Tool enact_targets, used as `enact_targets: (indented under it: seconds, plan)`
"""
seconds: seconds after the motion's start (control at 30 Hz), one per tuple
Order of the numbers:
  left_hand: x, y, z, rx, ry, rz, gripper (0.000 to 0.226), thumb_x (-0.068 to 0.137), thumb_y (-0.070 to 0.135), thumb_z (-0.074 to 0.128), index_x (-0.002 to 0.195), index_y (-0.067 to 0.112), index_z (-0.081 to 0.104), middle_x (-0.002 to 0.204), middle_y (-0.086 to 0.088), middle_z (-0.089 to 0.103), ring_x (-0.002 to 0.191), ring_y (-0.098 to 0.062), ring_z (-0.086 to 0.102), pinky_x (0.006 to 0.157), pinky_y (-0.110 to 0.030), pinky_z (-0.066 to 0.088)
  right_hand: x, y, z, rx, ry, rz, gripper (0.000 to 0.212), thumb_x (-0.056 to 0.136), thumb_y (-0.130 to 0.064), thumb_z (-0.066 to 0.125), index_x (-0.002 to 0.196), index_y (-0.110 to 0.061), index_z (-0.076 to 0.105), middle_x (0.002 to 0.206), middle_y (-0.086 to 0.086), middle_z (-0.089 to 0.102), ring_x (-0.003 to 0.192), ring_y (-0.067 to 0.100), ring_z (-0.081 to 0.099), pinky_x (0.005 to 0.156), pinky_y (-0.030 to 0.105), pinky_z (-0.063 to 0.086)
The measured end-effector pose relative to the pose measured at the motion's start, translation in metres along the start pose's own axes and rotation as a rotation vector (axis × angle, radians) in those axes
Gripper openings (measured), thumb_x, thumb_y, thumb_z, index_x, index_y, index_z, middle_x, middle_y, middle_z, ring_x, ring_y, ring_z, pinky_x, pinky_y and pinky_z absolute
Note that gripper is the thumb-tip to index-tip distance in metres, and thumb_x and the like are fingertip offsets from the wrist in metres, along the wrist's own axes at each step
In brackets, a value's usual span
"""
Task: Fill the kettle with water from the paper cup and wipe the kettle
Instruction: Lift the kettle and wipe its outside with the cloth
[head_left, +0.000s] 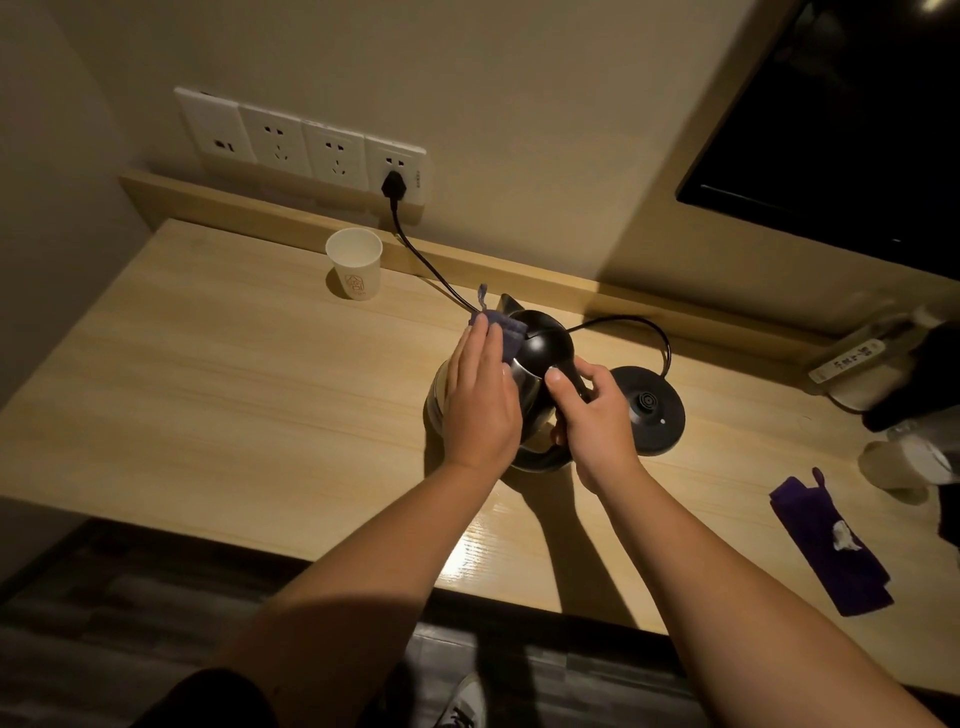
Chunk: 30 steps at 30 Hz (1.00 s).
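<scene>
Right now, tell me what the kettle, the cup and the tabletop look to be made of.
Kettle: body looks like polished steel, mirror-like reflections; lid and handle look like glossy black plastic.
Cup: white paper, matte, with a thin rolled rim and printed logo.
Tabletop: pale wood grain, probably laminate or veneer, with a glossy glare near the front edge.

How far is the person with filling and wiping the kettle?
Filling looks finished: the paper cup stands apart on the table and the kettle lid is shut. Wiping is under way: the left hand presses a cloth on the kettle while the right hand grips its handle. The kettle is not yet on its base.
</scene>
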<state>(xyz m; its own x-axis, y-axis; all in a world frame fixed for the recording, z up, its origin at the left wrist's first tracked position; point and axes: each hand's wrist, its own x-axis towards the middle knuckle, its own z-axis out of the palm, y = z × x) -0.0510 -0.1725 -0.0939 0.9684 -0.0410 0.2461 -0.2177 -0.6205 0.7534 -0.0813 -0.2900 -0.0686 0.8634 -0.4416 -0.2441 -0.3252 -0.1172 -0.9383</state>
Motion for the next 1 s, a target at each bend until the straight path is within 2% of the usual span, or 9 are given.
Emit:
enact_targets:
  seconds: [0.07, 0.17, 0.3, 0.4, 0.57, 0.7, 0.83, 0.93, 1.0]
  plan:
    - [0.002, -0.003, 0.003, -0.059, 0.003, -0.003, 0.047, 0.102, 0.022, 0.028, 0.148, 0.013, 0.032, 0.156, -0.002, 0.028, 0.144, -0.016, 0.022, 0.114, -0.039, 0.030, 0.001, 0.001, -0.001, 0.010, -0.002, 0.014, 0.041, 0.088, -0.042, 0.067, 0.124, -0.025, 0.056, 0.092, -0.002, 0.069, 0.068, 0.010, 0.062, 0.058, 0.031, 0.051]
    - [0.007, -0.008, 0.006, -0.148, 0.027, -0.089, 0.045, 0.102, 0.019, 0.030, 0.147, 0.016, 0.033, 0.155, 0.002, 0.029, 0.142, -0.013, 0.025, 0.113, -0.035, 0.030, 0.005, 0.002, -0.006, 0.038, -0.004, 0.051, 0.043, 0.090, -0.041, 0.065, 0.127, -0.024, 0.055, 0.092, 0.004, 0.071, 0.064, 0.013, 0.060, 0.056, 0.031, 0.049]
    - [0.013, -0.019, 0.005, -0.280, -0.006, -0.274, 0.043, 0.103, 0.022, 0.028, 0.146, 0.024, 0.036, 0.153, 0.010, 0.031, 0.136, -0.005, 0.030, 0.100, -0.011, 0.026, 0.008, 0.005, -0.011, 0.077, 0.011, 0.076, 0.043, 0.091, -0.040, 0.064, 0.129, -0.023, 0.054, 0.088, 0.002, 0.072, 0.062, 0.018, 0.059, 0.056, 0.033, 0.050]
    - [0.018, -0.034, 0.002, -0.276, -0.045, -0.359, 0.043, 0.103, 0.024, 0.026, 0.144, 0.025, 0.039, 0.151, 0.008, 0.036, 0.132, -0.010, 0.038, 0.096, -0.019, 0.030, 0.008, 0.006, -0.009, 0.084, 0.014, 0.070, 0.043, 0.090, -0.041, 0.066, 0.128, -0.024, 0.054, 0.094, 0.003, 0.070, 0.062, 0.018, 0.057, 0.054, 0.031, 0.048]
    - [0.016, -0.051, 0.001, -0.259, -0.071, -0.493, 0.042, 0.102, 0.027, 0.023, 0.141, 0.029, 0.040, 0.142, 0.003, 0.045, 0.123, -0.018, 0.048, 0.097, -0.036, 0.042, 0.007, 0.001, -0.005, 0.028, -0.020, 0.024, 0.039, 0.089, -0.041, 0.066, 0.125, -0.031, 0.052, 0.117, -0.002, 0.061, 0.102, 0.013, 0.060, 0.074, 0.030, 0.050]
    - [0.019, -0.048, -0.005, -0.208, -0.047, -0.491, 0.041, 0.102, 0.024, 0.023, 0.138, 0.026, 0.044, 0.139, 0.000, 0.048, 0.120, -0.021, 0.050, 0.094, -0.033, 0.042, 0.006, -0.002, -0.003, 0.025, -0.005, 0.013, 0.043, 0.090, -0.040, 0.065, 0.129, -0.027, 0.051, 0.112, -0.006, 0.061, 0.101, 0.009, 0.058, 0.072, 0.026, 0.048]
    - [0.002, -0.037, -0.013, -0.159, -0.035, -0.356, 0.042, 0.103, 0.024, 0.026, 0.143, 0.029, 0.037, 0.148, 0.009, 0.038, 0.131, -0.013, 0.040, 0.095, -0.024, 0.034, 0.008, -0.008, -0.002, 0.033, 0.002, 0.031, 0.042, 0.093, -0.041, 0.061, 0.130, -0.026, 0.048, 0.101, -0.009, 0.061, 0.085, 0.006, 0.059, 0.061, 0.022, 0.047]
    - [-0.007, -0.022, -0.020, -0.102, -0.052, -0.126, 0.043, 0.103, 0.019, 0.030, 0.146, 0.025, 0.035, 0.151, 0.010, 0.033, 0.136, -0.004, 0.027, 0.098, -0.013, 0.023, 0.012, -0.014, -0.001, 0.033, 0.011, 0.054, 0.044, 0.093, -0.044, 0.060, 0.131, -0.024, 0.048, 0.102, -0.006, 0.063, 0.082, 0.007, 0.059, 0.061, 0.024, 0.046]
    - [-0.004, -0.014, -0.022, -0.012, -0.063, 0.047, 0.044, 0.101, 0.015, 0.035, 0.145, 0.017, 0.037, 0.152, 0.003, 0.035, 0.138, -0.010, 0.026, 0.105, -0.015, 0.022, 0.014, -0.016, 0.000, 0.033, 0.019, 0.059, 0.045, 0.092, -0.045, 0.061, 0.130, -0.023, 0.050, 0.100, -0.005, 0.065, 0.079, 0.009, 0.061, 0.065, 0.027, 0.052]
